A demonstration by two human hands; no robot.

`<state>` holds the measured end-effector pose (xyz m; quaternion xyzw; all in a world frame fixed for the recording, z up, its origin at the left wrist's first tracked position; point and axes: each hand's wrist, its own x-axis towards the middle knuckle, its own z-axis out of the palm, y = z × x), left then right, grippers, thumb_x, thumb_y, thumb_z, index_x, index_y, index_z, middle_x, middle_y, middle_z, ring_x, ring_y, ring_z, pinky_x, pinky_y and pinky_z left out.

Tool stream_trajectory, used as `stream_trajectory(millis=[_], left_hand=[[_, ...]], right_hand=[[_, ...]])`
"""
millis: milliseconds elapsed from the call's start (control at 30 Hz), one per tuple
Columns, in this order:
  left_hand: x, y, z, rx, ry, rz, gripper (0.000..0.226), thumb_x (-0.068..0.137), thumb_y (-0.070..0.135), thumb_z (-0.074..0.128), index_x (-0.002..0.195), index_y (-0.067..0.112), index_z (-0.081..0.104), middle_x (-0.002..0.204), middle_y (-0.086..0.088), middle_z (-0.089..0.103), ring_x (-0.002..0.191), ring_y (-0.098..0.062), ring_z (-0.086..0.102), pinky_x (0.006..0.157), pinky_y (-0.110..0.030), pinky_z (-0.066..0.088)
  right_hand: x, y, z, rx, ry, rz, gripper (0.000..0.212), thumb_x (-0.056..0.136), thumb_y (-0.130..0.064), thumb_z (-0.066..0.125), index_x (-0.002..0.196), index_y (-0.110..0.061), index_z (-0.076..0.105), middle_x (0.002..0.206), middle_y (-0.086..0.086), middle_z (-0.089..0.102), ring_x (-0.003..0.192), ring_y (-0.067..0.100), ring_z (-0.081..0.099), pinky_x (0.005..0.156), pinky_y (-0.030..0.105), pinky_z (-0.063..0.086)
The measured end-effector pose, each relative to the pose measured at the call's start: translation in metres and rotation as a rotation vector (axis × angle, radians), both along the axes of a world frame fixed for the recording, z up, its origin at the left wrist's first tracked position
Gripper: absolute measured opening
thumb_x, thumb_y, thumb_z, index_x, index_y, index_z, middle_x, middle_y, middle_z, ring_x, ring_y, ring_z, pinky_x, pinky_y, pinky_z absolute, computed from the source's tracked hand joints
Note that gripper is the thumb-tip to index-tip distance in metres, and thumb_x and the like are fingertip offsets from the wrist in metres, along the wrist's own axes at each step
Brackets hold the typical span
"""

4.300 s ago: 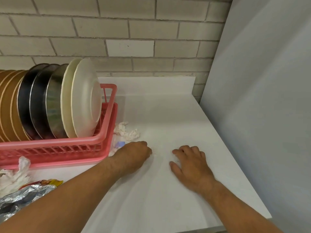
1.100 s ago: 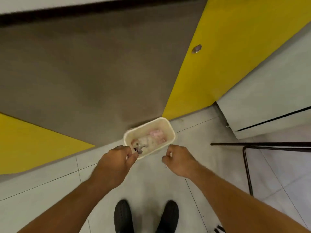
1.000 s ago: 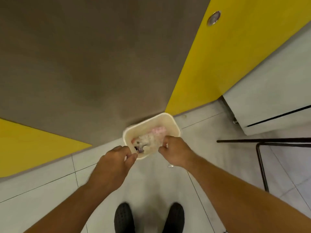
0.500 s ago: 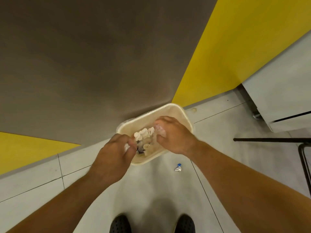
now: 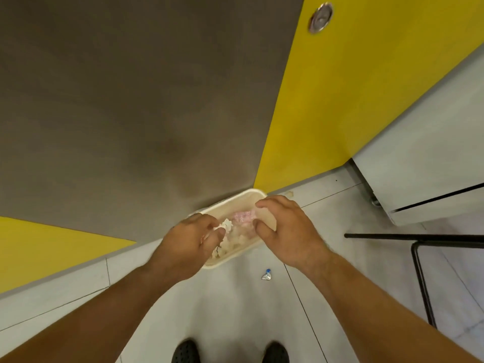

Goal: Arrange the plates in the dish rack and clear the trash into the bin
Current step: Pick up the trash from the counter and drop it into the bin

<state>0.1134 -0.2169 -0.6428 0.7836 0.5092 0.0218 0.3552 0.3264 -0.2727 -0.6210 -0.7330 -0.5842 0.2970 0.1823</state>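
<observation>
— Since half a second before, what had moved?

— Mostly the right hand (image 5: 285, 231). It had been bunched over the middle of the bin (image 5: 231, 258). Now it hung over the bin's right end, fingers spread and loosely curved, holding nothing. Both forearms reached forward and down from the bottom corners of the view.

— And the left hand (image 5: 188, 244)?

— It had stayed over the bin's left end, knuckles up and fingers curled. Its thumb and forefinger pinched a white tissue (image 5: 226, 225) just above the opening.

— Where did the bin stand?

— On the tiled floor (image 5: 235, 310), against the foot of a grey wall, where a yellow panel (image 5: 366, 87) began.

— What was in it?

— One pink wad (image 5: 243, 217) lay under the right hand's fingers. A heap of white scraps (image 5: 233, 243) lay beside it. How many scraps, I could not tell.

— Count the rest for me.

— Two hands and one bin. One small silver wrapper (image 5: 266, 275) with a blue tip lay on the floor near the bin, under the right wrist, where it had been before. Two black shoes (image 5: 186, 352) showed at the bottom edge, toes toward the bin. One black metal frame (image 5: 419, 237) stood at the right. One round metal disc (image 5: 320, 17) sat high on the yellow panel.
</observation>
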Motion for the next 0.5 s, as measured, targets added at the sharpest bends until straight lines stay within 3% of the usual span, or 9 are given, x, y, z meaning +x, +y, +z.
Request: stream_trajectory(millis=[167, 300, 500], left_hand=[[0.002, -0.016, 0.147, 0.232, -0.099, -0.071, 0.044, 0.085, 0.063, 0.036, 0.1, 0.031, 0.062, 0.096, 0.02, 0.059, 0.092, 0.0, 0.054, 0.078, -0.023, 0.045], [0.01, -0.027, 0.273, 0.287, -0.144, -0.123, 0.034, 0.088, 0.062, 0.035, 0.095, 0.036, 0.055, 0.089, 0.021, 0.056, 0.084, 0.001, 0.053, 0.072, -0.025, 0.047], [0.019, -0.037, 0.418, 0.462, -0.158, -0.199, 0.033, 0.09, 0.062, 0.034, 0.097, 0.036, 0.054, 0.089, 0.025, 0.051, 0.079, 0.005, 0.051, 0.066, -0.023, 0.048]], right_hand=[[-0.001, -0.018, 0.116, 0.063, 0.025, -0.015, 0.04, 0.091, -0.046, 0.055, 0.127, -0.028, 0.055, 0.131, -0.016, 0.049, 0.122, 0.006, 0.039, 0.094, 0.015, 0.031], [0.002, -0.034, 0.226, 0.137, 0.037, -0.021, 0.055, 0.083, -0.062, 0.042, 0.126, -0.03, 0.054, 0.129, -0.018, 0.048, 0.122, 0.003, 0.039, 0.097, 0.018, 0.035], [0.012, -0.05, 0.365, 0.235, 0.077, -0.047, 0.056, 0.082, -0.068, 0.038, 0.122, -0.034, 0.056, 0.122, -0.02, 0.05, 0.115, 0.0, 0.046, 0.093, 0.026, 0.045]])
